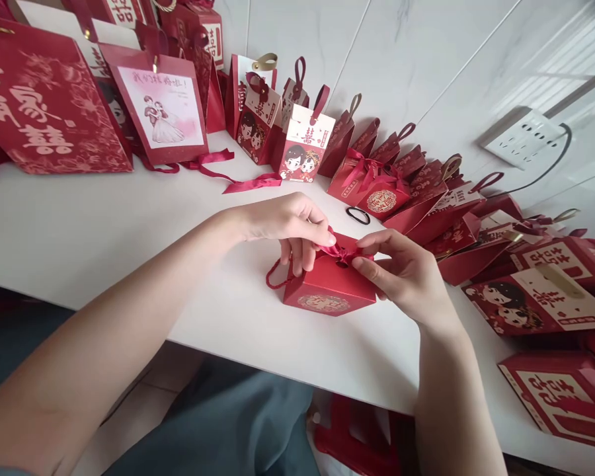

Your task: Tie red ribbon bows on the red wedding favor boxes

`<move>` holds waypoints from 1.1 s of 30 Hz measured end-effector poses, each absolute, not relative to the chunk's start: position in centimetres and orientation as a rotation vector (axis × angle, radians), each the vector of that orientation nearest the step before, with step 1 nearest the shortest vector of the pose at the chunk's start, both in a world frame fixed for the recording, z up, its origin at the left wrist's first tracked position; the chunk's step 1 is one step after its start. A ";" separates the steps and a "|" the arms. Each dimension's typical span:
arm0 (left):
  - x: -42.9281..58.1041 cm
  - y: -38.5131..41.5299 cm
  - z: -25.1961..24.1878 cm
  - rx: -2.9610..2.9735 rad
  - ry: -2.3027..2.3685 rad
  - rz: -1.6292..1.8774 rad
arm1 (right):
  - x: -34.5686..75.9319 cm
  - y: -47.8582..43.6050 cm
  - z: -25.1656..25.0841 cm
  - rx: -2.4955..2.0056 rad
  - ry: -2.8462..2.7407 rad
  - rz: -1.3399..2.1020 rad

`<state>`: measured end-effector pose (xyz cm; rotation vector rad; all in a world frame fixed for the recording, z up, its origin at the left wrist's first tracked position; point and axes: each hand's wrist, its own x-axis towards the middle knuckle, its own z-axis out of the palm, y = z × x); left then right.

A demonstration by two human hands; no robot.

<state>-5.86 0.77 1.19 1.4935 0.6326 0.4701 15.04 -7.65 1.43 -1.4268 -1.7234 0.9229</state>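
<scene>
A small red gift box (330, 284) with a gold round emblem on its front stands on the white table in front of me. Across its top runs a red ribbon (344, 254), gathered into a bow or knot over a hole. My left hand (295, 225) pinches the ribbon's left part between thumb and fingers. On the other side, my right hand (401, 268) has its thumb and fingers closed on the ribbon's right part, close to the box's edge. A red twisted cord (274, 277) loops out at the box's left side.
Behind the box lies a black hair tie (357, 215). Loose red ribbon (248, 184) rests farther back, left. Several red gift boxes line the wall, among them one with a bow (369, 185). A power strip (525, 140) is mounted on the tiled wall.
</scene>
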 end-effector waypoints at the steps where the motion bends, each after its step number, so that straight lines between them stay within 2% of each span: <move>1: -5.9 0.8 1.2 1.493 0.624 0.470 | 15.1 -7.6 1.4 -1.423 -1.716 0.946; 7: -5.9 1.6 1.0 1.524 0.469 0.333 | 15.7 -7.1 1.4 -1.331 -1.690 1.037; 33: -5.8 2.1 0.7 1.545 0.442 0.350 | 15.8 -7.1 1.2 -1.341 -1.707 1.020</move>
